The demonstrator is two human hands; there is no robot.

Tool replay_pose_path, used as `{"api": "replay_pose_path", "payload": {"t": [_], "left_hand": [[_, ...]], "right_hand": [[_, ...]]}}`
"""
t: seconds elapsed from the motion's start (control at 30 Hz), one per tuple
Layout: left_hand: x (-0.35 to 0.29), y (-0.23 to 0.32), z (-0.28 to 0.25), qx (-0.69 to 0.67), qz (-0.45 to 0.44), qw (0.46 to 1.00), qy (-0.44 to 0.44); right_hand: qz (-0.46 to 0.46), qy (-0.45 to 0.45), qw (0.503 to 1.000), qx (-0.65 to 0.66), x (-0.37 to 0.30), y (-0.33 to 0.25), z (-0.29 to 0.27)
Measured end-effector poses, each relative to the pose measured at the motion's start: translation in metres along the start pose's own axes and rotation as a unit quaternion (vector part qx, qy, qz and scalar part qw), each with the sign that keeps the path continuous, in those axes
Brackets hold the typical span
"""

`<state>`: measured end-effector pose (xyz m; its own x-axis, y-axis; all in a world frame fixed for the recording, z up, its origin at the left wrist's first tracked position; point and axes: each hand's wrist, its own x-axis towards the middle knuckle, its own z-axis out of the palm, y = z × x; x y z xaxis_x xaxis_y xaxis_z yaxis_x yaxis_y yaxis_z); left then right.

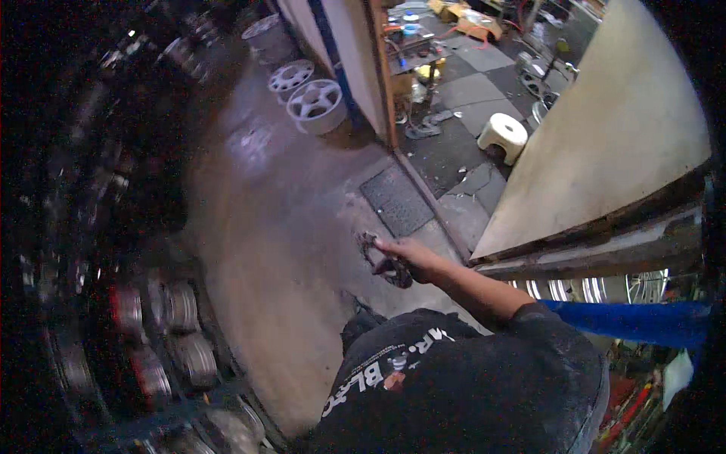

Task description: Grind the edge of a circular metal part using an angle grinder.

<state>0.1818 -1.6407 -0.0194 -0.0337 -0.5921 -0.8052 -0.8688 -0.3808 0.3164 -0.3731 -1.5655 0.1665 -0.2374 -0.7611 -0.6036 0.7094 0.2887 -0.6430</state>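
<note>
My right hand (409,256) reaches out in front of my body, its fingers closed round the edge of a dark, ring-shaped part (367,246) with an open middle. It looks like a brake disc, but blur and shadow keep its exact kind unclear. The part hangs above the concrete floor (280,250), tilted, with its lower end beneath my fingers. My left hand is out of sight.
Racks of wheel rims (195,359) stand at the left. More white rims (316,106) lie along the far wall. A doorway with a dark floor mat (395,200) opens ahead right, and a white stool (503,136) stands inside. A blue beam (635,321) crosses at the right.
</note>
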Motion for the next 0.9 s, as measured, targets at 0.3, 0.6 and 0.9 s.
{"api": "replay_pose_path", "payload": {"t": [0.3,0.6,0.9], "left_hand": [[0.204,0.269,-0.089,0.135,0.053,0.989,0.010],[0.239,0.826,0.040,0.219,0.470,0.852,-0.072],[0.037,1.015,0.319,0.178,0.344,0.682,-0.620]], "right_hand": [[-0.016,0.135,0.989,0.060,0.089,-0.064,-0.123],[-0.263,0.247,0.906,0.222,0.045,-0.207,-0.183],[-0.201,0.501,0.842,-0.007,0.094,-0.278,-0.286]]}}
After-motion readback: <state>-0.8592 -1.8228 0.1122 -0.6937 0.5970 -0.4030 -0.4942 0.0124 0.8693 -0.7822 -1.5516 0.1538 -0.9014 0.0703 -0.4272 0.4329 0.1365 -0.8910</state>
